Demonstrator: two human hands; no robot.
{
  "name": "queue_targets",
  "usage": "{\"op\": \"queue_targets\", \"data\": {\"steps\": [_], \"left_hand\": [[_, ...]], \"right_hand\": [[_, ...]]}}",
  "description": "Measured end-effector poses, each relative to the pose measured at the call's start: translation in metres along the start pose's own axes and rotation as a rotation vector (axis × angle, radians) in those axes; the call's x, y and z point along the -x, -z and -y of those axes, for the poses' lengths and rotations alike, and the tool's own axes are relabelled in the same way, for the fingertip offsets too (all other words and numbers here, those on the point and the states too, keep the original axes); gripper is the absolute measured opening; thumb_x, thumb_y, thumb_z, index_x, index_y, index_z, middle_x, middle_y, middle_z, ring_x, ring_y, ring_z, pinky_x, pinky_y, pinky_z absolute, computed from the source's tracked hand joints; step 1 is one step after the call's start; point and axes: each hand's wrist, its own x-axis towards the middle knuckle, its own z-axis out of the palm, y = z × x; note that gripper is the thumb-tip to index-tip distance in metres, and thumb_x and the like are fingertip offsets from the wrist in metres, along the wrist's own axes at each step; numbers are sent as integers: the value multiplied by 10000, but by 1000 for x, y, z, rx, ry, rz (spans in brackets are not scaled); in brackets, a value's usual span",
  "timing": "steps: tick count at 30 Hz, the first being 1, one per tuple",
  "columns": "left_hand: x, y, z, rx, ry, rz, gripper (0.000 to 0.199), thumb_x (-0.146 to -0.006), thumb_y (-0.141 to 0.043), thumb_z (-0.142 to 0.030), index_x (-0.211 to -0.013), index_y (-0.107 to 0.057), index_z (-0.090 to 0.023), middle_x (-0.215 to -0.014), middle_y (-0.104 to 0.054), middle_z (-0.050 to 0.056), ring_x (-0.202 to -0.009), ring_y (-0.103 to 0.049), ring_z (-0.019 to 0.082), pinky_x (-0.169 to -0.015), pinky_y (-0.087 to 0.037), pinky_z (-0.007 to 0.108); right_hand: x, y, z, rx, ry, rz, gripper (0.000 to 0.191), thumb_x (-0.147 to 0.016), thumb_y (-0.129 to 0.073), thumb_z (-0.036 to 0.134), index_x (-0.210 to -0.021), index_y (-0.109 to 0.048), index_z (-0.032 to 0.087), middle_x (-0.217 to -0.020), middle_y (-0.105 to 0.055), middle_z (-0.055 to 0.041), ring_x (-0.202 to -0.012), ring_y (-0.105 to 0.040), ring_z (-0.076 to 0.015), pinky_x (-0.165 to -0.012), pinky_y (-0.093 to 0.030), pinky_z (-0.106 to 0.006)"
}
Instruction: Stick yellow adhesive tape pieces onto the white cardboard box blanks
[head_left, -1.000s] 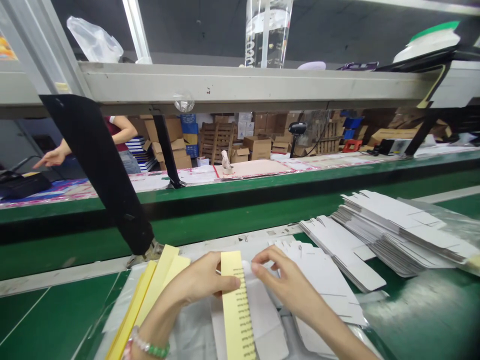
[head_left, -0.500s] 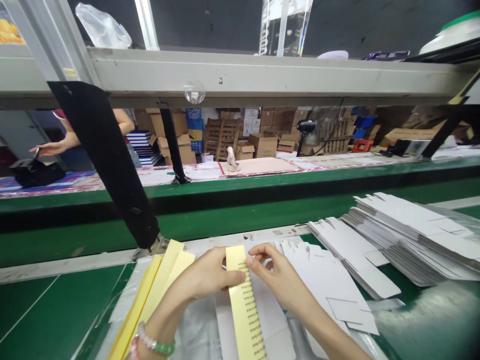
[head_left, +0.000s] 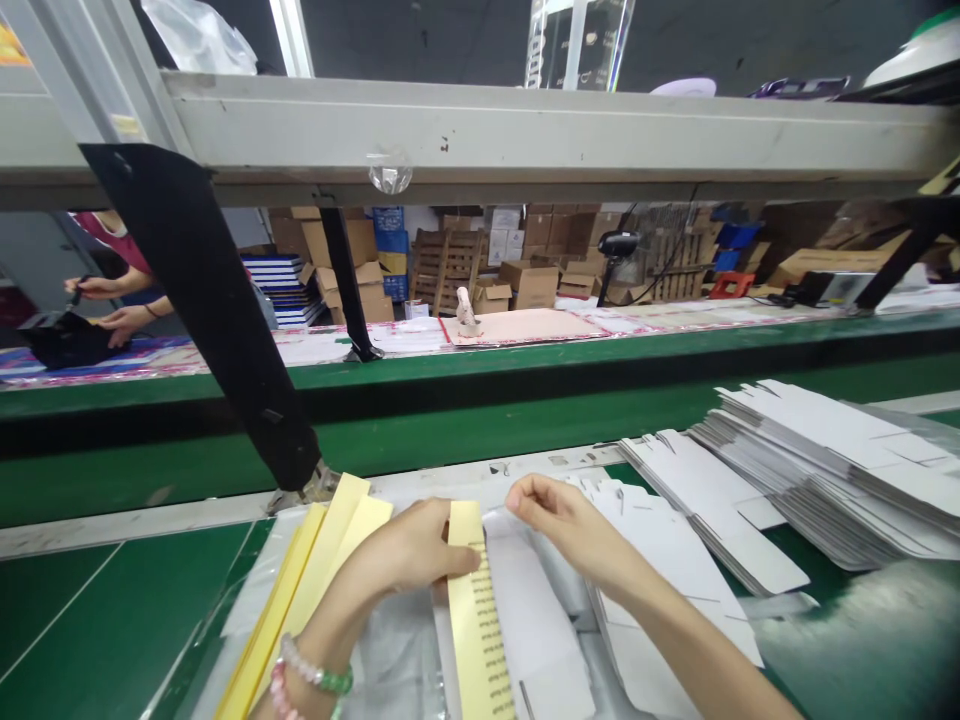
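Note:
My left hand (head_left: 424,545) grips a long yellow sticker strip (head_left: 469,600), thumb on its face and fingers behind. Small dark printed lines run down the strip's right side. Just right of its upper end, my right hand (head_left: 559,515) is closed in a pinch. What sits between those fingertips is too small to make out. Under the strip lies a flat white folded box (head_left: 536,620). More yellow strips (head_left: 322,565) are stacked left of my left hand. Further flat white boxes (head_left: 660,580) are fanned out beyond my right forearm.
Stacks of flat white boxes (head_left: 817,490) lie at the right on the green work surface (head_left: 67,610). A black-wrapped post (head_left: 217,330) rises at left to a grey shelf beam (head_left: 495,130). Across the green ledge, a person (head_left: 124,275) handles a black item.
My right hand has moved away from the strip's edge, slightly up and to the right, still pinched. The left hand keeps its hold. The person across now has both hands at the black item.

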Motion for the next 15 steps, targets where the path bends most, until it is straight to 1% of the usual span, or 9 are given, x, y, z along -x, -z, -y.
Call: {"op": "queue_targets", "data": {"steps": [2, 4, 8, 11, 15], "left_hand": [[-3, -1, 6, -1, 47, 54, 87, -636, -525, -225, -670, -535, -145, -576, -543, 4, -495, -516, 141, -454, -400, 240], [-6, -1, 9, 3, 79, 78, 83, -618, -527, -217, -656, -532, -143, -572, -553, 11, -486, -532, 148, -455, -419, 255], [-8, -1, 9, 12, 110, 77, 80, -587, -538, -197, -643, -523, -142, -590, -553, 7, -496, -532, 137, -462, -430, 251], [-8, 0, 7, 20, 118, 69, 85, -584, -541, -198, -642, -524, -139, -592, -544, 1, -502, -523, 127, -461, -424, 238], [-8, 0, 6, 35, 123, 69, 100, -584, -544, -201, -664, -532, -142, -604, -542, -5, -519, -524, 129, -479, -438, 249]], "right_hand": [[-8, 9, -12, 46, -102, 41, 245, -756, -518, 404, -701, -539, 166, -642, -484, 22, -590, -424, -101, -546, -319, -208], [-12, 12, -25, 66, -160, 61, 281, -736, -530, 425, -664, -532, 153, -593, -459, 27, -546, -398, -95, -510, -298, -210], [-10, 6, -42, 74, -164, 39, 300, -743, -509, 447, -665, -498, 158, -603, -428, 35, -550, -386, -91, -496, -284, -202], [-4, 0, -45, 70, -167, 27, 311, -761, -478, 457, -663, -480, 161, -595, -396, 43, -536, -366, -84, -479, -270, -195], [-1, -2, -44, 68, -168, 21, 309, -767, -467, 449, -657, -464, 160, -592, -373, 46, -529, -348, -80, -471, -258, -193]]}}
